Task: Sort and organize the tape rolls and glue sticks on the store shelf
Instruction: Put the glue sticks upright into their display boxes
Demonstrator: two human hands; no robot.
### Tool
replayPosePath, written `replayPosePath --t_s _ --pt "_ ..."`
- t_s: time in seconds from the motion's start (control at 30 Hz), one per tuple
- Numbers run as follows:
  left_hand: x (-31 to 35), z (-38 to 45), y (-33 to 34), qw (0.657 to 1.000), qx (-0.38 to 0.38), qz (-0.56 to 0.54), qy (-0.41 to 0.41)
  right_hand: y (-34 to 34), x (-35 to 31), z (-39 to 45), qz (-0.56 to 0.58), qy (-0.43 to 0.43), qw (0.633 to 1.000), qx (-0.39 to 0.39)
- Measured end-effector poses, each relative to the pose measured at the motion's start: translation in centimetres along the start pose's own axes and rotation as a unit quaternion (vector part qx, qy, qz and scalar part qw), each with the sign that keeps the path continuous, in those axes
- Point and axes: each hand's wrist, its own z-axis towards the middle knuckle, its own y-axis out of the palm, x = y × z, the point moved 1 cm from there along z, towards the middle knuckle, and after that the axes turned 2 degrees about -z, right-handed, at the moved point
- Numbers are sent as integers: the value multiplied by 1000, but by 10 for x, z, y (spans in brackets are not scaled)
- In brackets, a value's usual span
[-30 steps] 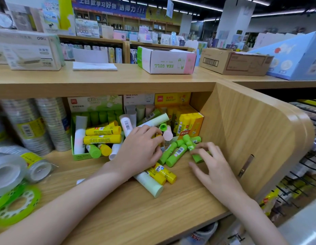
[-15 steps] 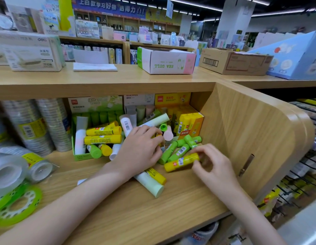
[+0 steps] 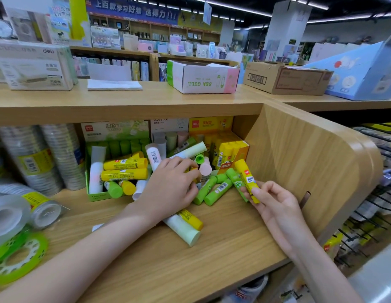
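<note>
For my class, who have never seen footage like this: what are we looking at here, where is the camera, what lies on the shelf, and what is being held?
There is no machine here. A person wears a camera on the head, so you look down along both arms at a wooden store shelf. Loose green glue sticks lie on it, in front of a green display box and a yellow display box of more sticks. Tape rolls sit at the left. The right hand pinches a yellow glue stick, tilted, lifted off the shelf. The left hand curls over the pile; what its grip holds is hidden.
</note>
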Motion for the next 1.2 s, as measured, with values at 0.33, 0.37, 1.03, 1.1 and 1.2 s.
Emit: replayPosePath --t_s 0.33,0.37,1.03,1.1,1.2 --pt "0 0 1 1000 6 -3 4 2 3 9 -35 -26 998 -39" --pt "-1 0 1 1000 6 -4 4 2 3 8 -29 -25 998 -42" --pt "0 -1 -4 999 8 -31 39 50 -13 82 -601 -354 716 -6" --pt "-1 -1 -4 998 -6 -20 61 51 -6 81 -621 -369 691 0" --pt "-1 -1 -1 997 -12 6 75 51 -2 81 -639 -363 678 0"
